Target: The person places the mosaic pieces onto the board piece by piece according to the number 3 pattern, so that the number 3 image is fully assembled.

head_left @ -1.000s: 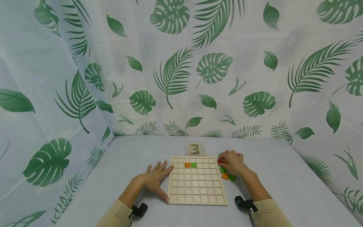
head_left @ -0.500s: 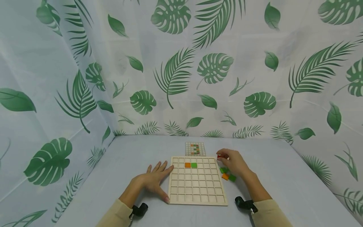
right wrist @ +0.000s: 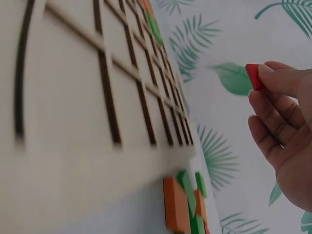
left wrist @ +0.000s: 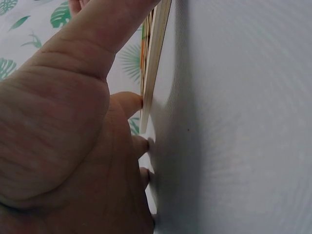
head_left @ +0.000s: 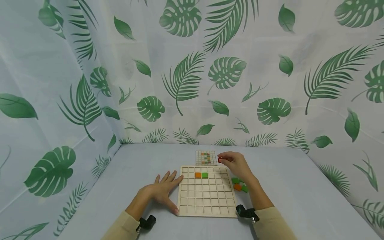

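My right hand (head_left: 237, 164) pinches a small red tile (right wrist: 253, 76) between thumb and fingertips, raised near the back right corner of a wooden grid board (head_left: 207, 194). In the board's back row, an orange tile (head_left: 198, 175) and a green tile (head_left: 204, 175) lie side by side. My left hand (head_left: 164, 190) lies spread along the board's left side, with index finger and thumb touching its edge. From the left wrist, the palm (left wrist: 63, 146) shows beside the board's edge (left wrist: 157, 48).
A small pattern card (head_left: 206, 158) with coloured squares lies just behind the board. Loose tiles, among them an orange tile (head_left: 237, 187) and a green tile (head_left: 244, 189), lie at the board's right side. A leaf-print curtain (head_left: 192, 83) hangs behind the table.
My right hand has lifted the red tile from the loose pile and carried it left and back, toward the card. The left hand stays in place.
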A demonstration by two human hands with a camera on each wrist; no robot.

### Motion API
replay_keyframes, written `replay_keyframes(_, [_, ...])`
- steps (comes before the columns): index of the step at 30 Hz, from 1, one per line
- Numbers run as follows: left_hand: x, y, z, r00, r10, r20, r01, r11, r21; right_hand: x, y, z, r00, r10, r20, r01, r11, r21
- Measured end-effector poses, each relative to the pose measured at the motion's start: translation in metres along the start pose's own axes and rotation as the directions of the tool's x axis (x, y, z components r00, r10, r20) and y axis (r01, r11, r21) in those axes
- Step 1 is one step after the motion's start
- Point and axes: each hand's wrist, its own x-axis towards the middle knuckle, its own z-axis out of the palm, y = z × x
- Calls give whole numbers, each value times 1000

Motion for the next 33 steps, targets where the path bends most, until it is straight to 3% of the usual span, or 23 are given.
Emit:
replay_keyframes(5, [2,-1,2,1000,6,-2,-6,1000,6,7,-11,9,998,13,66,-18,996,86])
replay_keyframes(9, [3,-2,2,1000,3,-3,-3,1000,5,8,-15,16,990,63,126,-76,992,104])
replay_keyframes(18, [3,-3,2,1000,3,-6,-3,1000,-3,5,-12,25,970,159,185,-170,984,47])
replay_keyframes(33, [3,-2,3,1000,1,-7,-1,1000,-6,2,-3,34,956,203,212,-197,979,-51])
